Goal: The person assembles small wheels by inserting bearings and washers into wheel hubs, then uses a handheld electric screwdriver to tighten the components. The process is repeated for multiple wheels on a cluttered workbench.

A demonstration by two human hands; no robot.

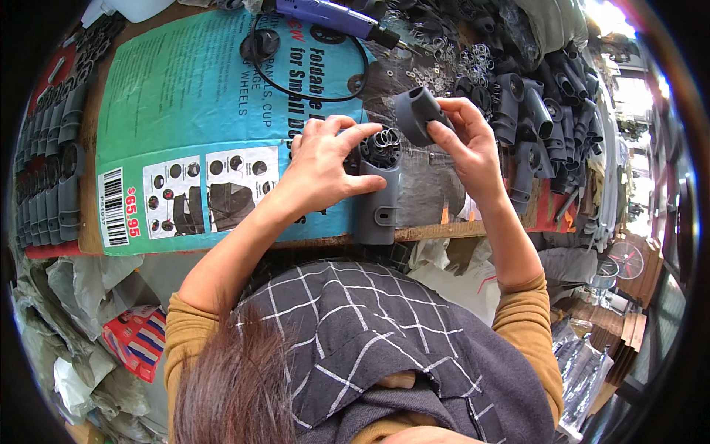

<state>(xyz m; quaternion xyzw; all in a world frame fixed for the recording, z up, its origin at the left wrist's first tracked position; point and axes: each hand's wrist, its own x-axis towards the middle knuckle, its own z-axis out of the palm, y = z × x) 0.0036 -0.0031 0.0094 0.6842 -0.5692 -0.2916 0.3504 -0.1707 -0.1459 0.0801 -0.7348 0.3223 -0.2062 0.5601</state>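
We are counting two hands. The left hand [322, 159] is hanging half open, its thumb and index finger spreading apart over one upper end of a grey tubular housing [377, 211]; whether it is pressing on the plastic, we are not managing to tell. The right hand [472, 144] is pinching one grey socket piece [416, 115] between thumb and fingers, just above and right of the housing. One coil spring [386, 138] is showing at the housing's upper end.

The housing is lying across the near edge of the surface [444, 231], beside one printed blue-green sheet [148, 96]. One purple power screwdriver [325, 16] is resting beyond it, and one black cable [310, 98] is looping over the sheet.

Small metal rings [440, 55] and a heap of grey fittings [518, 111] are overlapping too much for counting. More grey parts [55, 192] are standing in rows at left, blurring toward the rim. The left fingers are partly hiding the housing, and the frame is cutting off the screwdriver's back end.
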